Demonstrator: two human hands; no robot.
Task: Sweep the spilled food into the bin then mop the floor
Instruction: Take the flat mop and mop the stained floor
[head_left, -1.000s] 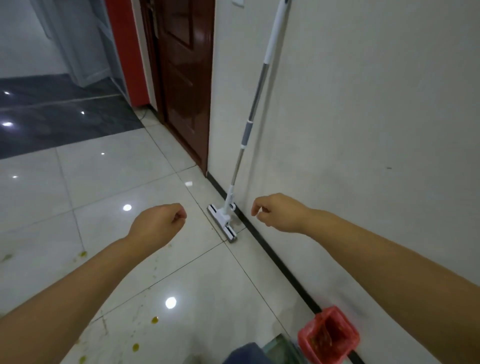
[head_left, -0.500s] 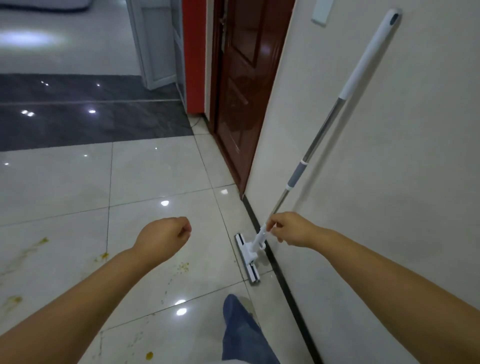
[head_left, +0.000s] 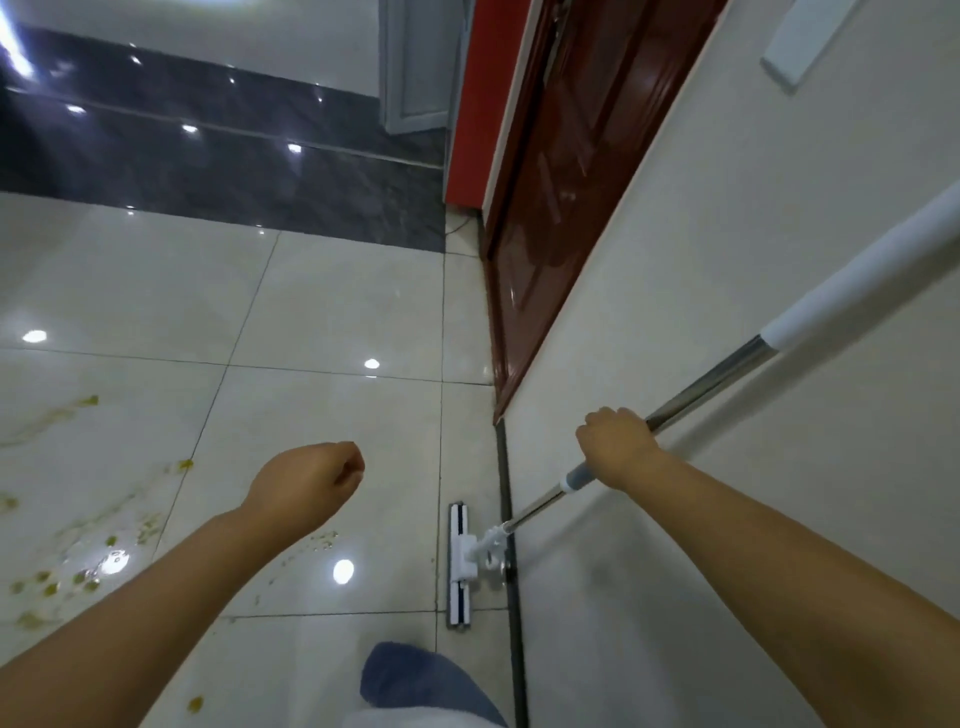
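Note:
A flat mop leans against the right wall, its steel and white handle (head_left: 722, 374) slanting up to the right and its white head (head_left: 461, 564) lying on the floor by the skirting. My right hand (head_left: 615, 444) grips the handle just above its grey collar. My left hand (head_left: 306, 480) hovers over the tiles as a fist and holds nothing. Yellow-green food stains and crumbs (head_left: 78, 574) are smeared over the white tiles at the left.
A dark brown door (head_left: 566, 171) with a red frame stands in the wall beyond the mop. A black skirting strip (head_left: 511, 582) runs along the wall. Dark grey tiles (head_left: 208, 156) cross the floor farther off. My blue-clad knee (head_left: 415, 680) shows at the bottom.
I have stepped closer to the mop. My right hand has moved up the handle and closed round it by the grey collar. The red bin has dropped out of view.

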